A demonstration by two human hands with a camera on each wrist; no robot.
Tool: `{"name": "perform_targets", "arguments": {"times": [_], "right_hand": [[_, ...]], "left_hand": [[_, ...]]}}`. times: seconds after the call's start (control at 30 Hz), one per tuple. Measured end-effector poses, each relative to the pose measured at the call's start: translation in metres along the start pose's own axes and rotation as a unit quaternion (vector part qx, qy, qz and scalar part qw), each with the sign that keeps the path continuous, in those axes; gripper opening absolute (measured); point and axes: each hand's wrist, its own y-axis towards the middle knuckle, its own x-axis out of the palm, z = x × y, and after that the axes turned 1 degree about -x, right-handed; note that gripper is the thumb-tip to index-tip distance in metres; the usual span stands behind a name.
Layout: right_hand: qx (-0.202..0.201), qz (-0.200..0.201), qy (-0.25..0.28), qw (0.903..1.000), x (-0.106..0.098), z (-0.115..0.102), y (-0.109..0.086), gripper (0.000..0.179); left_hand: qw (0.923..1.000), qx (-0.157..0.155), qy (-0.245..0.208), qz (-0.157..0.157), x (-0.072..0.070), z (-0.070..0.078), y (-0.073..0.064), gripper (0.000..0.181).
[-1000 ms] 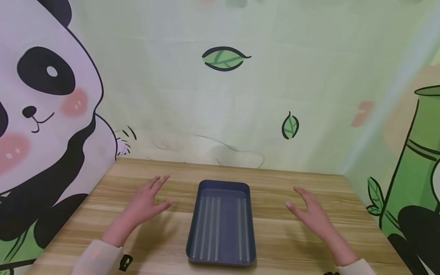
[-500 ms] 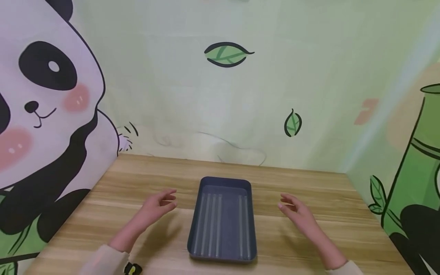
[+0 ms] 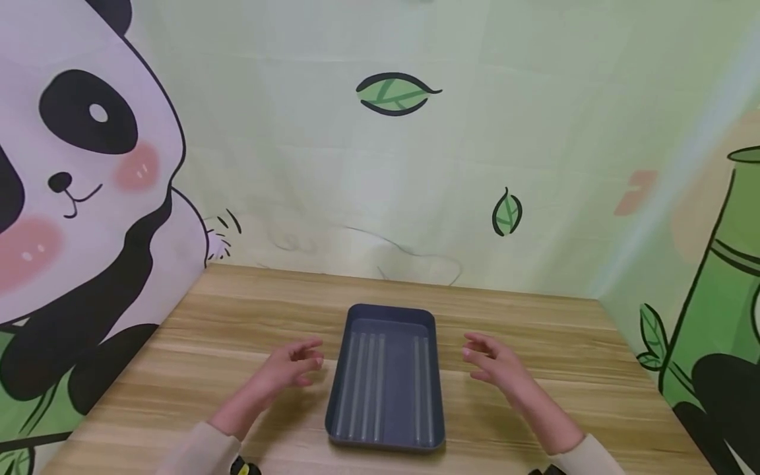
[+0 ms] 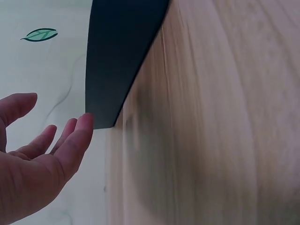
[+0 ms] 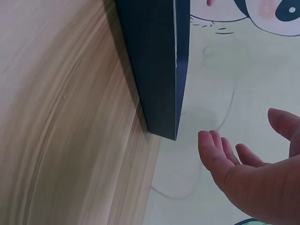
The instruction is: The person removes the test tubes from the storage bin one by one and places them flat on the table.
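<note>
A dark blue rectangular tray (image 3: 398, 382) with raised lengthwise ribs on its floor lies on the wooden table, between the two hands. Just left of it, my left hand (image 3: 287, 368) hovers with loosely bent fingers and holds nothing. My right hand (image 3: 497, 364) is off the tray's right side, also holding nothing, its fingers and thumb apart. The left wrist view shows the tray's dark outer wall (image 4: 124, 51) beyond the left fingertips. In the right wrist view another long wall (image 5: 154, 61) stands beside the right hand (image 5: 253, 173), with a gap between.
The light wooden table (image 3: 267, 303) surrounds the tray. A pale green backdrop (image 3: 285, 132) with printed leaves rises behind it. Side panels carry a panda drawing (image 3: 77, 178) on the left and green bamboo (image 3: 706, 303) on the right.
Both hands have moved inward toward the tray from either side, and their fingers have become more bent. The tray stays in place on the table; the head view has shifted slightly.
</note>
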Motion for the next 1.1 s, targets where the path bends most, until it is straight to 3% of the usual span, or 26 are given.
{"name": "perform_targets", "arguments": {"times": [0.33, 0.7, 1.1], "right_hand": [[-0.002, -0.054, 0.034, 0.998, 0.005, -0.006, 0.002, 0.06], [0.002, -0.113, 0.061, 0.9917, 0.012, -0.011, 0.004, 0.062], [0.038, -0.167, 0.077, 0.9823, 0.025, -0.018, 0.009, 0.066]], "left_hand": [[0.9992, -0.015, -0.035, -0.013, 0.009, -0.001, 0.001, 0.059], [0.9958, -0.005, -0.084, -0.036, 0.013, -0.011, 0.0, 0.066], [0.9913, -0.022, -0.129, -0.02, 0.024, -0.018, 0.004, 0.066]]}}
